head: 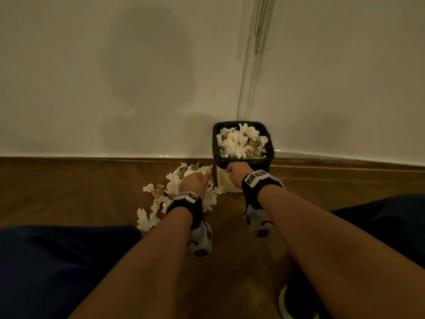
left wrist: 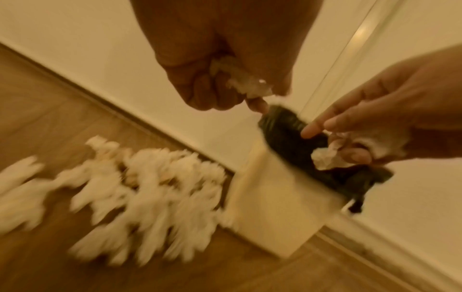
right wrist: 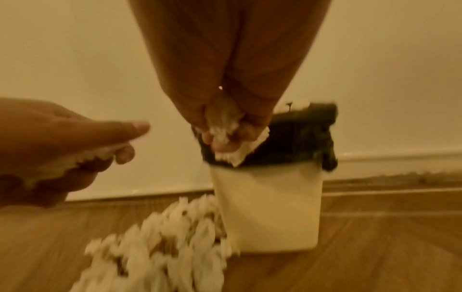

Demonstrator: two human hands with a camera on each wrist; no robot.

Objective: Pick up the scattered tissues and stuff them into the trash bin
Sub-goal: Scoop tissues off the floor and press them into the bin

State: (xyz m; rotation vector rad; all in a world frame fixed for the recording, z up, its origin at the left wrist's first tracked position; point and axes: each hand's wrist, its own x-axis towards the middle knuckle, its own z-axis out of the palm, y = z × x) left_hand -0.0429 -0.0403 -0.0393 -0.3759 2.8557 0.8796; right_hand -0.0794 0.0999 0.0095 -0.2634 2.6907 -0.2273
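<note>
A white trash bin [head: 224,181] with a black liner [head: 243,161] stands against the wall, heaped with white tissues [head: 239,140]. More crumpled tissues [head: 174,189] lie scattered on the floor to its left, blurred in the wrist views [left wrist: 150,187] [right wrist: 162,247]. My left hand [head: 202,177] hovers over that pile and grips a wad of tissue [left wrist: 240,84]. My right hand [head: 232,171] is at the bin's front rim, curled round another wad [right wrist: 228,136]. The bin [left wrist: 275,207] [right wrist: 267,207] stands just right of the pile.
The wooden floor [head: 69,192] meets a pale wall with a baseboard [head: 115,157]. A vertical trim strip [head: 250,65] runs up the wall behind the bin. My knees in dark trousers [head: 57,261] frame the bottom, and a shoe [head: 289,302] shows at lower right.
</note>
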